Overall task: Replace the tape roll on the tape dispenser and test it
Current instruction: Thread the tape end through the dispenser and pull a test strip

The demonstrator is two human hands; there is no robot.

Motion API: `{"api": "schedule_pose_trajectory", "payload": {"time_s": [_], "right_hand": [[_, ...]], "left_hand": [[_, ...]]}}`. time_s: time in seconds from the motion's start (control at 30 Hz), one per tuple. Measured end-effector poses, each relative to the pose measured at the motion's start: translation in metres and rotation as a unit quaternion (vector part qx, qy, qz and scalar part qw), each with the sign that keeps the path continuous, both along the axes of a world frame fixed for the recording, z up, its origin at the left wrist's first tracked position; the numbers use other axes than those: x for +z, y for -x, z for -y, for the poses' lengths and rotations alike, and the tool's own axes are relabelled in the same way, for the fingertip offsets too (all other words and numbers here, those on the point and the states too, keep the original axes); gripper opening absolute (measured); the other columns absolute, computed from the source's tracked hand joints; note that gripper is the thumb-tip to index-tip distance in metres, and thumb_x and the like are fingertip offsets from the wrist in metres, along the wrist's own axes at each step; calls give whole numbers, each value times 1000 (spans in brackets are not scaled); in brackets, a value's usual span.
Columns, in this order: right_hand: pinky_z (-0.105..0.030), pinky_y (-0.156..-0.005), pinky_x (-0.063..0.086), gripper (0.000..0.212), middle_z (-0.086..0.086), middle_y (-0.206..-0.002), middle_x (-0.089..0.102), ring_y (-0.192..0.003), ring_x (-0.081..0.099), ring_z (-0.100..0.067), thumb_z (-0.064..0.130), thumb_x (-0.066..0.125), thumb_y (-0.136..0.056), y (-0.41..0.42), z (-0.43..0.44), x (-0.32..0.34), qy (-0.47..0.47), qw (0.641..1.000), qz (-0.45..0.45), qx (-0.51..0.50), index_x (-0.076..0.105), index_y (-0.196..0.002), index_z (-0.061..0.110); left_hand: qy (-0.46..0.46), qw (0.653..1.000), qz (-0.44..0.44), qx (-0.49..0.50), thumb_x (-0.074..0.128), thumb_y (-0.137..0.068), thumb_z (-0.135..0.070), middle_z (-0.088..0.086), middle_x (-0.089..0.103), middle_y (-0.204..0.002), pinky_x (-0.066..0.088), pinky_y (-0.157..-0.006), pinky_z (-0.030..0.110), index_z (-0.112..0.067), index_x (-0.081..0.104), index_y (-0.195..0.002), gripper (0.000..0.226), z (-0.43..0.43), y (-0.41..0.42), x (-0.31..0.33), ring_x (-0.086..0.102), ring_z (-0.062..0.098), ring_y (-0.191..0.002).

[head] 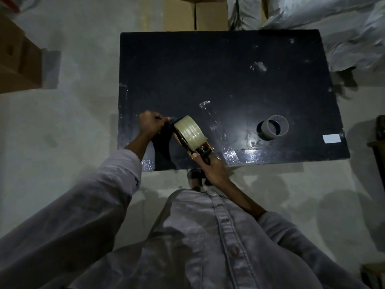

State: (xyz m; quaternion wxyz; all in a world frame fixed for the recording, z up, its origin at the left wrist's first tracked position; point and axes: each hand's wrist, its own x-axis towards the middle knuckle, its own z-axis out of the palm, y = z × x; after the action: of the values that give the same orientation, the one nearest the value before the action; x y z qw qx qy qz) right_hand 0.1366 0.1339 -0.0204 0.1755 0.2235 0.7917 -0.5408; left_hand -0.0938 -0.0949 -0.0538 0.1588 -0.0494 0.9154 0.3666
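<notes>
A glossy black rectangular tabletop [218, 65] is lying under dim light. Over its near edge, the right hand [212, 167] is clenching the handle of an orange-and-black tape dispenser [200, 152] carrying a fat clear tape roll [190, 132]. The left hand [151, 123] is pinching the dispenser's far end. An empty grey cardboard core [275, 128] is standing near the right corner.

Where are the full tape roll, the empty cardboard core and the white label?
full tape roll [190, 130], head view, on its outer wound surface.
empty cardboard core [281, 124], head view, on its side wall.
white label [331, 138], head view, on its centre.
</notes>
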Motion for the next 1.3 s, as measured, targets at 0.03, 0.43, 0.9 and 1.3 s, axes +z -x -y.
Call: {"api": "schedule_pose_trajectory", "payload": {"time_s": [0.03, 0.43, 0.9, 1.3], "right_hand": [[-35, -74, 57, 60, 1, -80, 75, -77, 72, -12, 75, 65, -102, 1, 0, 0, 1, 1000, 5, 9, 75, -102, 16], [-32, -91, 46, 75, 10, -95, 72, -98, 68, -18, 84, 44, -106, 6, -8, -8, -15, 996, 41, 83, 70, -136, 21], [-41, -118, 47, 86, -7, -149, 72, -138, 64, -28, 90, 42, -102, 9, -4, 4, -12, 995, 15, 97, 63, -157, 27], [-50, -110, 55, 98, -11, -125, 79, -118, 72, -34, 106, 40, -88, 11, -7, -15, -49, 997, 8, 60, 70, -145, 32]], "left_hand": [[0, 1000, 4, 1, 91, -91, -41, 5, 77, -69, 51, -54, 18, -9, 88, -86, 32, 0, -1, -3, 62, 6, -53], [116, 991, 48, 54, 85, -68, -86, 8, 74, -72, 57, -61, 32, -14, 70, -70, 74, 18, 10, -26, 73, 24, -70], [229, 956, -131, -130, 36, -113, -66, 4, 0, -187, 1, -136, 60, -20, 8, -178, 85, 42, -141, -68, -3, 33, -173], [235, 960, -1, -155, 15, -107, -82, 3, -30, -182, -11, -132, 70, -38, -20, -174, 87, 53, -160, -58, -26, 33, -169]]}}
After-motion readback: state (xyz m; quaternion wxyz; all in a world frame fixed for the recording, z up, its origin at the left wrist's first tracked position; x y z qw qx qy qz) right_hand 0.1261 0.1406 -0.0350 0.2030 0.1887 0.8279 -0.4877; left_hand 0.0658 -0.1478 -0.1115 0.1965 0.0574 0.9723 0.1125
